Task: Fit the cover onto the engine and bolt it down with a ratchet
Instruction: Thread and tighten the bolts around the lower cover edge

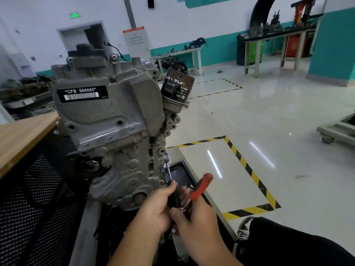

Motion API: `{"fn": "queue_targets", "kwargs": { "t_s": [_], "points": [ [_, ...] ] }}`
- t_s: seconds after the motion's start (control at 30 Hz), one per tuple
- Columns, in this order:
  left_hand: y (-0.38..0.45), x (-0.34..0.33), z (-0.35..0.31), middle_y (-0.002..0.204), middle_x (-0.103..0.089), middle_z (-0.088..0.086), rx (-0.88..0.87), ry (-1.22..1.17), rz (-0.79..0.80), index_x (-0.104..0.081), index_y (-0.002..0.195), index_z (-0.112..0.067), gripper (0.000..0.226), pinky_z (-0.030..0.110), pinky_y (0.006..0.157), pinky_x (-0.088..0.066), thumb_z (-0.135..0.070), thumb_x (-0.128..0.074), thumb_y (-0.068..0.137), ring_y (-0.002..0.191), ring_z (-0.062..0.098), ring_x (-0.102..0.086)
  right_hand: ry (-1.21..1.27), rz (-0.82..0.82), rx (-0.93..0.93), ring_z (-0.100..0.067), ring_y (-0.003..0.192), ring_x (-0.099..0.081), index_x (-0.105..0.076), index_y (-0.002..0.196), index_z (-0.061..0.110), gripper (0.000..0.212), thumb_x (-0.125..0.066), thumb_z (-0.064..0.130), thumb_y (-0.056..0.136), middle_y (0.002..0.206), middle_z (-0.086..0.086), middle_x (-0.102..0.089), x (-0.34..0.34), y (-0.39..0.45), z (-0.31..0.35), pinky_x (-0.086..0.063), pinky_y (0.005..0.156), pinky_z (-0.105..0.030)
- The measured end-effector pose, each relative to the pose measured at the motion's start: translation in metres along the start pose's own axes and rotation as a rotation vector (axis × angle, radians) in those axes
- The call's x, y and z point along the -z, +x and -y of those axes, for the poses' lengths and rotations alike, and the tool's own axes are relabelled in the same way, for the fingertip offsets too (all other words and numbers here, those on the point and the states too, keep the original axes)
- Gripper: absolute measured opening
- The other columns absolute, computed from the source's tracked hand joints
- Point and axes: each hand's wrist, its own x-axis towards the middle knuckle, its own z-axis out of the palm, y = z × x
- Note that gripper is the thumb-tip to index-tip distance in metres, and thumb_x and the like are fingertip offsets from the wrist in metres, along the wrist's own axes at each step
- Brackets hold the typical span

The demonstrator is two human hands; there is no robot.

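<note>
The cover (115,120) is seated on the upright engine (155,150). At its five o'clock edge a ratchet (199,187) (red-handled) is gripped by the right hand (194,221), while the extension (169,172) is pinched by the left hand (159,208); the hands are touching

Dull grey cast-metal engine cover (107,120), rough and grainy, with a brighter pressed sheet-metal bracket (113,137) across the front. Glossy black label with white print (82,93). Worn black-painted cylindrical oil filter (177,89), scuffed brown at the top. Shiny chromed steel ratchet with smooth red plastic handle (201,187). Matt light wooden tabletop (21,137). Black perforated mesh panel (40,198). Polished pale floor tiles (278,116), mirror-glossy.
</note>
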Motion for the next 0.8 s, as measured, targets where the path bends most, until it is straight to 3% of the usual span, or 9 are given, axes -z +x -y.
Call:
{"fn": "queue_targets", "kwargs": {
  "t_s": [0.1,0.2,0.3,0.4,0.5,0.57,0.67,0.73,0.8],
  "points": [
    [-0.005,0.000,-0.004,0.078,-0.072,0.018,0.031,-0.019,0.027,-0.065,0.103,-0.003,0.018,0.035,0.047,-0.058,-0.013,-0.050,0.103,0.058,0.027,-0.072,-0.052,0.000,0.024,0.025,0.097,-0.056,-0.048,0.125,0.049,0.055,-0.070,0.013,0.090,0.103,0.030,-0.064,0.001,0.006,0.000,-0.046,0.078,0.000],
    [-0.002,0.001,-0.005,0.078,-0.073,0.018,-0.012,0.058,0.018,-0.065,0.096,0.001,0.022,0.034,0.049,-0.059,-0.006,-0.045,0.103,0.060,0.028,-0.073,0.274,-0.122,-0.160,-0.016,0.091,-0.075,-0.062,0.123,0.022,0.036,-0.068,0.005,0.092,0.102,0.000,-0.076,-0.005,0.004,0.000,-0.062,0.082,-0.040],
    [0.004,0.001,-0.001,0.076,-0.072,0.019,-0.060,0.175,-0.030,-0.065,0.101,0.007,0.020,0.030,0.046,-0.056,-0.005,-0.049,0.103,0.057,0.026,-0.071,0.852,-0.147,-0.475,-0.034,0.071,-0.073,-0.063,0.110,0.000,0.012,-0.060,0.000,0.098,0.090,-0.024,-0.076,-0.011,0.003,0.004,-0.063,0.070,-0.051],
    [0.013,0.001,0.005,0.073,-0.071,0.017,-0.093,0.178,-0.066,-0.064,0.100,0.003,0.013,0.030,0.047,-0.057,-0.001,-0.052,0.101,0.056,0.024,-0.070,0.335,-0.224,-0.280,-0.025,0.088,-0.074,-0.062,0.111,0.013,0.021,-0.068,0.007,0.092,0.097,-0.009,-0.075,-0.012,0.002,-0.008,-0.061,0.084,-0.050],
    [0.014,-0.003,0.008,0.080,-0.069,0.018,-0.127,0.157,-0.047,-0.065,0.094,-0.002,0.008,0.032,0.052,-0.056,-0.002,-0.058,0.098,0.063,0.027,-0.068,-0.174,-0.194,0.089,-0.006,0.086,-0.069,-0.062,0.116,0.031,0.036,-0.072,0.012,0.088,0.093,0.011,-0.070,-0.002,0.001,-0.009,-0.058,0.080,-0.028],
    [0.010,-0.005,0.006,0.077,-0.068,0.016,-0.114,0.152,-0.021,-0.066,0.093,-0.003,0.011,0.030,0.047,-0.051,-0.010,-0.060,0.098,0.053,0.025,-0.064,0.080,-0.258,0.043,-0.013,0.070,-0.071,-0.069,0.107,0.026,0.025,-0.075,0.011,0.088,0.079,0.003,-0.073,0.002,0.000,-0.004,-0.061,0.068,-0.034],
    [0.004,-0.004,0.000,0.081,-0.073,0.018,-0.052,0.140,0.038,-0.068,0.099,0.001,0.024,0.026,0.041,-0.049,-0.019,-0.055,0.100,0.050,0.024,-0.065,0.874,-0.214,-0.320,-0.025,0.061,-0.069,-0.070,0.106,0.001,0.016,-0.069,0.013,0.096,0.076,-0.017,-0.073,0.010,0.007,0.011,-0.060,0.057,-0.036],
    [0.003,-0.004,0.000,0.107,-0.072,0.025,-0.040,0.145,0.086,-0.067,0.112,0.005,0.028,0.028,0.048,-0.053,-0.015,-0.053,0.101,0.064,0.027,-0.068,1.005,-0.176,-0.427,-0.024,0.061,-0.068,-0.070,0.108,-0.003,0.020,-0.064,0.013,0.099,0.077,-0.018,-0.072,0.018,0.012,0.012,-0.060,0.057,-0.034],
    [0.005,-0.004,0.006,0.112,-0.069,0.028,-0.057,0.161,0.081,-0.064,0.116,0.007,0.026,0.028,0.046,-0.053,-0.011,-0.049,0.103,0.066,0.028,-0.068,0.840,-0.187,-0.409,-0.026,0.062,-0.069,-0.072,0.107,0.003,0.014,-0.065,0.012,0.099,0.075,-0.014,-0.073,0.020,0.012,0.008,-0.062,0.060,-0.038]
  ]
}}
